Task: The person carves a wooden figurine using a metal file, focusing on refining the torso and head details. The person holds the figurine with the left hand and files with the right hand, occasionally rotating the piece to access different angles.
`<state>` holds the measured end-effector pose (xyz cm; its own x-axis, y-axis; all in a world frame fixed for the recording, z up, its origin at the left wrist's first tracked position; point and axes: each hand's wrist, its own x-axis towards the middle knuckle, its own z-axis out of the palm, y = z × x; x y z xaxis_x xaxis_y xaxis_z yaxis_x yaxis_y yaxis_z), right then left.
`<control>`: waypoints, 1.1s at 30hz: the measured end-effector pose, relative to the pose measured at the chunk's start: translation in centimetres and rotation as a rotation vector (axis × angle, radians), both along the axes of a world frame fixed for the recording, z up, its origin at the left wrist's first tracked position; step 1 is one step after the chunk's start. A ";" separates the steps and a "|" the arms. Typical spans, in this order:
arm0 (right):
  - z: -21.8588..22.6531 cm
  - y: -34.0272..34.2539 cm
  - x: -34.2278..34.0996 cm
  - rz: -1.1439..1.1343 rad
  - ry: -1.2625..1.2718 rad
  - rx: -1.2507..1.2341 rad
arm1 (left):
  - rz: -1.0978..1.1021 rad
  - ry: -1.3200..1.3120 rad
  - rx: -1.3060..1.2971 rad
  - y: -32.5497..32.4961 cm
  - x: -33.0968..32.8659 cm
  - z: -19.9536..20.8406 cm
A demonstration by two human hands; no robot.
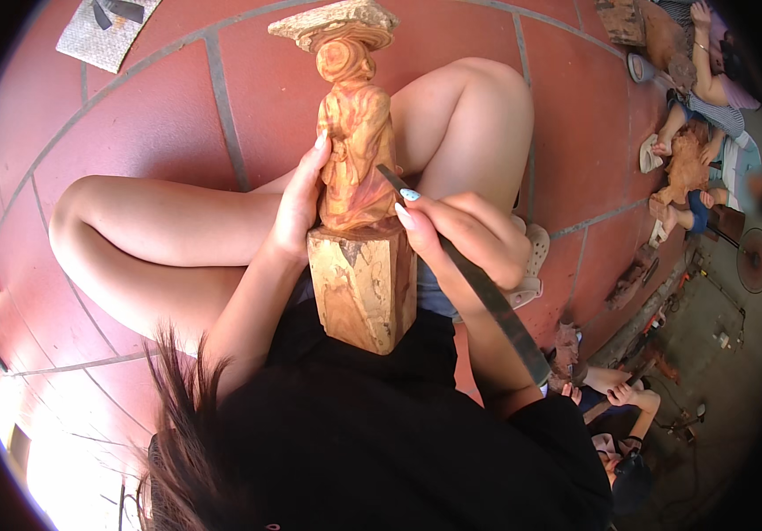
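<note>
A carved wooden statue (354, 150) of a robed figure stands upright in front of my body, with a rough, broad slab of wood at its head. Its uncarved block base (359, 288) rests near my lap. My left hand (299, 199) grips the figure from its left side, thumb along the robe, the other fingers mostly hidden behind it. In my right hand (478, 234) is a long, flat, dark file-like metal tool (496, 305), held like a pen. Its narrow tip meets the robe's lower right side, while the wide end reaches back over my right forearm.
My crossed bare legs (460, 124) surround the statue on red floor tiles (142, 115). A woven mat (102, 31) lies at the far left. On the right, other people work near pieces of raw wood (686, 164), and a fan (754, 259) stands beyond them.
</note>
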<state>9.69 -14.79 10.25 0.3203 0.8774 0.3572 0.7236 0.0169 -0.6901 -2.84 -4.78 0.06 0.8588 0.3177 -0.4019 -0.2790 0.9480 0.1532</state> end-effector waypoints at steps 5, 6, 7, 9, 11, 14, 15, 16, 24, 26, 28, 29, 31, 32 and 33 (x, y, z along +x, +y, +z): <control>-0.3 0.0 -0.1 0.000 -0.032 0.019 | -0.018 0.013 0.008 -0.1 0.0 0.0; -0.4 0.1 -0.2 -0.004 -0.035 0.029 | -0.011 0.016 0.010 -0.1 0.0 0.0; -0.4 0.1 -0.3 -0.008 -0.038 0.040 | -0.012 0.037 0.005 -0.2 0.1 0.1; -0.6 0.1 -0.4 -0.010 -0.048 0.057 | -0.016 0.080 -0.006 -0.3 0.2 0.1; -0.7 0.1 -0.6 -0.020 -0.058 0.068 | -0.011 0.088 -0.005 -0.3 0.3 0.2; -0.6 0.1 -0.7 -0.021 -0.073 0.047 | -0.020 0.102 -0.001 -0.5 0.2 0.3; -0.4 -0.1 -0.6 -0.009 -0.077 0.026 | -0.028 0.107 0.001 -0.5 0.1 0.3; -0.2 -0.2 -0.6 0.003 -0.080 0.005 | -0.036 0.119 0.014 -0.5 0.1 0.4; 0.6 -0.8 -0.3 0.051 -0.159 -0.016 | -0.060 0.122 0.096 -0.4 0.3 1.3; 0.4 -0.7 0.4 0.024 -0.195 -0.006 | -0.055 0.160 0.101 -0.6 0.4 1.5; 0.2 -0.7 0.6 0.053 -0.207 -0.011 | -0.048 0.188 0.129 -0.7 0.6 1.6; 0.2 -0.8 0.7 0.068 -0.213 -0.013 | -0.042 0.195 0.152 -0.7 0.6 1.7; 0.5 -1.0 0.4 0.088 -0.212 -0.049 | -0.027 0.221 0.195 -0.7 0.7 1.9; 0.4 -1.1 0.2 0.103 -0.203 -0.043 | -0.020 0.241 0.216 -0.7 0.8 2.2; 0.3 -1.3 0.0 0.116 -0.195 -0.039 | -0.015 0.260 0.236 -0.7 0.9 2.3</control>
<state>9.70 -16.06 10.59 0.1445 0.9186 0.3679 0.8380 0.0840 -0.5391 -1.90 -5.48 2.39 0.7428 0.4163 -0.5243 -0.1885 0.8815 0.4329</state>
